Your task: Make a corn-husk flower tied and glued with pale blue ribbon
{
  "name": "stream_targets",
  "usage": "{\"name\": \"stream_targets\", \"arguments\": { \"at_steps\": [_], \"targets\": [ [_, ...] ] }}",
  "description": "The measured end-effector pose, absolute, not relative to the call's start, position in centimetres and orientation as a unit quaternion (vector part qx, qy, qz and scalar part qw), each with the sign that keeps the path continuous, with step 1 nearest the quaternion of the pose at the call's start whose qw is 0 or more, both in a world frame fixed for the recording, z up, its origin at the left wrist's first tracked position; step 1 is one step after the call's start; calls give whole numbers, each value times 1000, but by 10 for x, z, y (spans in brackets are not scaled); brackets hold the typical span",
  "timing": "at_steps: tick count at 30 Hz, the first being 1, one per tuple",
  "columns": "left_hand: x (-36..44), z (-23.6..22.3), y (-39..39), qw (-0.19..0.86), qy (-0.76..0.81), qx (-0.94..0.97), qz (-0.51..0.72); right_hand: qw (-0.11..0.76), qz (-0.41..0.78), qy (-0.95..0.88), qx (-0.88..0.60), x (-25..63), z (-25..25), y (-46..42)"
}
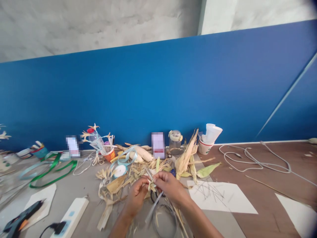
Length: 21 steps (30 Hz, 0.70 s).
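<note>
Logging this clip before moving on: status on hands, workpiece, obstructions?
Left hand, right hand: fingers pinched together. Small pale husk piece between them. Loose husks and wire coil crowd close by.

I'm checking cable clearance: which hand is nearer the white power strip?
Left. The left hand is right of the power strip, slightly farther back; the right hand is farther right.

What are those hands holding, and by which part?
The left hand and right hand pinch a small husk piece between them; fingers hide exactly which part is gripped.
</note>
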<state>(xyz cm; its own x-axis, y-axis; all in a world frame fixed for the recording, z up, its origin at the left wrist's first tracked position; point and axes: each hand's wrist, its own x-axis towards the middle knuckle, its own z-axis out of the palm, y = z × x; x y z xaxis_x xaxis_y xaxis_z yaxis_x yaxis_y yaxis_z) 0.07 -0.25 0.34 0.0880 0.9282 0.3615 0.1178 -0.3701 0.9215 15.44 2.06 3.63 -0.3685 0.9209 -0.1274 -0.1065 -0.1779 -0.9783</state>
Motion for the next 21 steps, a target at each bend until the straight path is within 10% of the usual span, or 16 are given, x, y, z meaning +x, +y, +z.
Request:
{"name": "stream_targets", "arguments": {
  "at_steps": [21],
  "targets": [
    [-1,4,-1,428,388,612,541,302,868,-266,-290,158,41,21]
  ]
}}
